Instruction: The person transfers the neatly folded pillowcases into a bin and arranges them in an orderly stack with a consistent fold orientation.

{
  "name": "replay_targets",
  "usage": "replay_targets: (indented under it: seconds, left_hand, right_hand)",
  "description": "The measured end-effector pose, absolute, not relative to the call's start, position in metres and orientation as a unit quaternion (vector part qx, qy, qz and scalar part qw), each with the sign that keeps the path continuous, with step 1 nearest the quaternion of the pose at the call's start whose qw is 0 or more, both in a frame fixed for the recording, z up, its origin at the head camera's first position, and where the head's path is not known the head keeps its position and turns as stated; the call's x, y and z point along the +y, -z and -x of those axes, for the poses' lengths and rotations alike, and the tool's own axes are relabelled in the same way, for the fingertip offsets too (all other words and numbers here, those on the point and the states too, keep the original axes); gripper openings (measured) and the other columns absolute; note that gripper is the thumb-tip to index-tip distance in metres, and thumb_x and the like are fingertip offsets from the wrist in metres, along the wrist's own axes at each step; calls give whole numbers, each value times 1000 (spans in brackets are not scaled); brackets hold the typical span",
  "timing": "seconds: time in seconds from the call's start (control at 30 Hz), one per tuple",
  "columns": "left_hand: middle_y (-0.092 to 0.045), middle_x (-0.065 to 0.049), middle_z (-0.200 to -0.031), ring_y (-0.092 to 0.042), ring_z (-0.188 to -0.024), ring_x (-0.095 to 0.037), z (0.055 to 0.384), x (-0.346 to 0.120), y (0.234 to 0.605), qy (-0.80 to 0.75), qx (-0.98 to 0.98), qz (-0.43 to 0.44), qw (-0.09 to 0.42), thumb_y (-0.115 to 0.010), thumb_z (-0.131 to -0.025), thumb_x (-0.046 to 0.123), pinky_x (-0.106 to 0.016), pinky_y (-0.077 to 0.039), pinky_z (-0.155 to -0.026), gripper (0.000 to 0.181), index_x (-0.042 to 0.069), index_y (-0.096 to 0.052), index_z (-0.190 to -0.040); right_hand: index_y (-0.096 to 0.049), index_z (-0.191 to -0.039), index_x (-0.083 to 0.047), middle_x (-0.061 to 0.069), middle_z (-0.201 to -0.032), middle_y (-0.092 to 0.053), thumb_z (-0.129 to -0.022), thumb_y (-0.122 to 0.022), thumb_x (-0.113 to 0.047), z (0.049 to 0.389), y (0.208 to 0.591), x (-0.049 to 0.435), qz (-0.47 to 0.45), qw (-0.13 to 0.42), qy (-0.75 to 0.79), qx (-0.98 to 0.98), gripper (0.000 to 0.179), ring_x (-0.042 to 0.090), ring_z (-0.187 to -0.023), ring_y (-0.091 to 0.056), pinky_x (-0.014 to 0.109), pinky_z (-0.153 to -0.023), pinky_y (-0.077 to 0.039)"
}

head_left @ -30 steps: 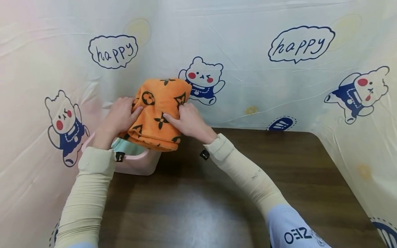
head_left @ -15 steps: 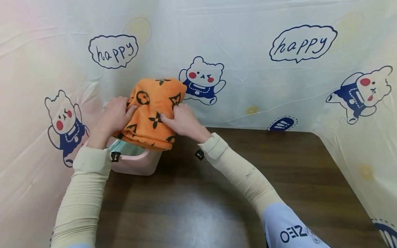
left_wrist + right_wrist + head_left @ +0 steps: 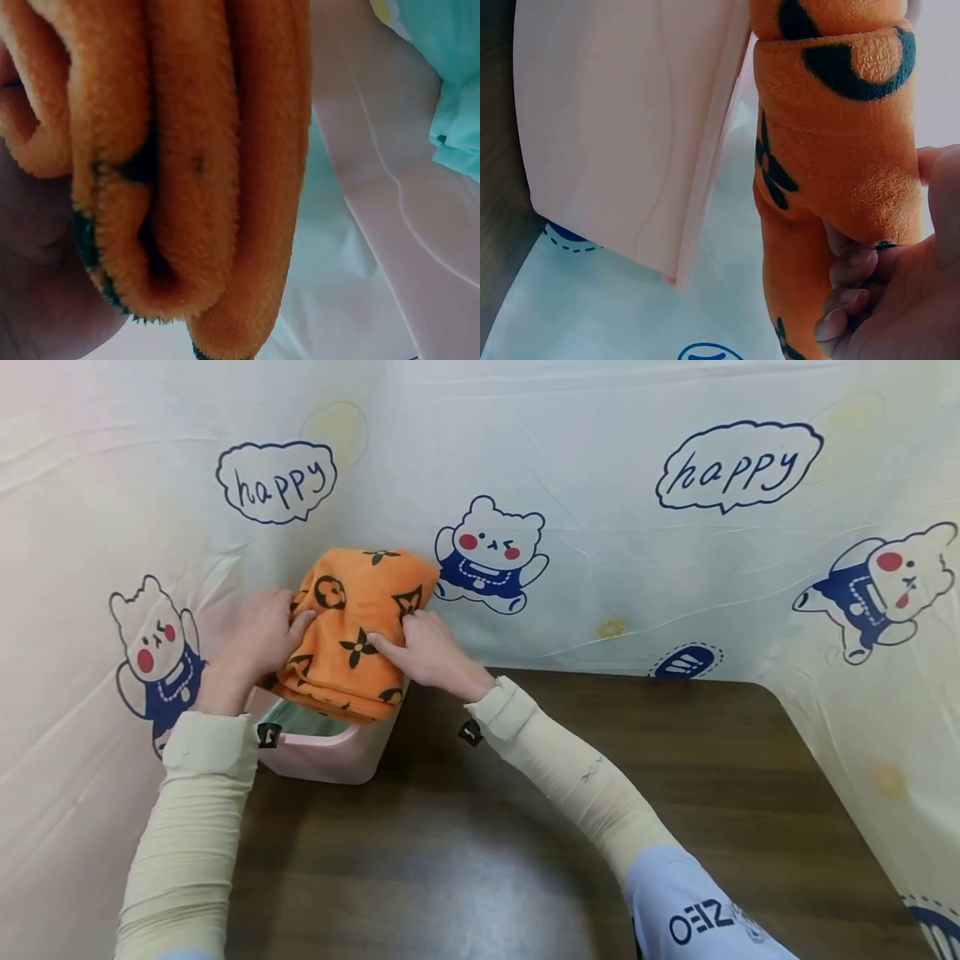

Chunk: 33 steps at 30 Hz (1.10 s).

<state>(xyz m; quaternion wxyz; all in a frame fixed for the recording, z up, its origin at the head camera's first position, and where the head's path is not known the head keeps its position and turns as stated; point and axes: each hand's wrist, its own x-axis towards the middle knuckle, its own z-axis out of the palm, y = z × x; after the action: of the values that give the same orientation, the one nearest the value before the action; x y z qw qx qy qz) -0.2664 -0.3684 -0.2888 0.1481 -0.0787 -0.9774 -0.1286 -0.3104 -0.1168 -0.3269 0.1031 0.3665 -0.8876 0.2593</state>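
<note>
A folded orange plush towel [image 3: 352,627] with black flower prints is held up in both hands over the pink bin [image 3: 330,764]. My left hand [image 3: 258,635] grips its left side, thumb on the front face. On the right side, my right hand [image 3: 431,652] holds it with the thumb in front; in the right wrist view the fingers of that hand [image 3: 900,300] curl under a fold. Thick stacked layers of the towel [image 3: 187,150] fill much of the left wrist view. Part of the bin's opening and far rim is hidden behind the towel.
Mint-green cloth [image 3: 307,720] lies inside the bin, also seen as a teal cloth [image 3: 450,97] in the left wrist view. The bin stands at the back left of a dark wooden table [image 3: 570,827]. A printed curtain [image 3: 585,527] hangs behind and at both sides.
Both hands have carried the towel a little to the left and further over the bin. Their grip on it looks the same, and the bin stays in place.
</note>
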Motion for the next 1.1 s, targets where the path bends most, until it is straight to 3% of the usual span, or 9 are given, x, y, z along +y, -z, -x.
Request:
replay_targets:
  seconds: [0.37, 0.6, 0.8, 1.1]
  left_hand:
    - [-58, -31, -100, -54, -91, -47, 268, -386, 280, 82, -984, 49, 153, -41, -109, 33, -59, -41, -80, 43, -8, -55, -103]
    - [-56, -28, -97, -50, -90, -45, 270, -397, 283, 84, -985, 32, 148, -44, -108, 30, -56, -38, -78, 38, -6, -54, -100]
    - [-55, -29, -96, -49, -92, -46, 269, -405, 285, 78, -985, 35, 149, -44, -108, 27, -56, -37, -80, 36, -7, -52, -99]
    - [-55, -34, -103, -49, -100, -50, 273, -407, 286, 68, -987, 30, 144, -43, -107, 25, -61, -38, -89, 39, -12, -53, -103]
  right_hand:
    - [-56, -75, -10, 3, -69, -52, -105, -42, -56, 317, 321, -136, -382, 92, -242, -887, 57, 20, -74, -57, 29, -71, -42]
    - [-59, -80, -8, 5, -74, -56, -105, -42, -55, 315, 325, -150, -379, 92, -239, -889, 56, 22, -83, -58, 33, -92, -42]
    - [-59, -82, -8, 5, -78, -59, -106, -43, -52, 314, 331, -160, -383, 91, -235, -889, 53, 22, -90, -60, 40, -119, -20]
    - [-58, -83, -9, 3, -75, -58, -105, -47, -50, 315, 339, -167, -392, 81, -259, -879, 48, 19, -87, -60, 48, -119, -6]
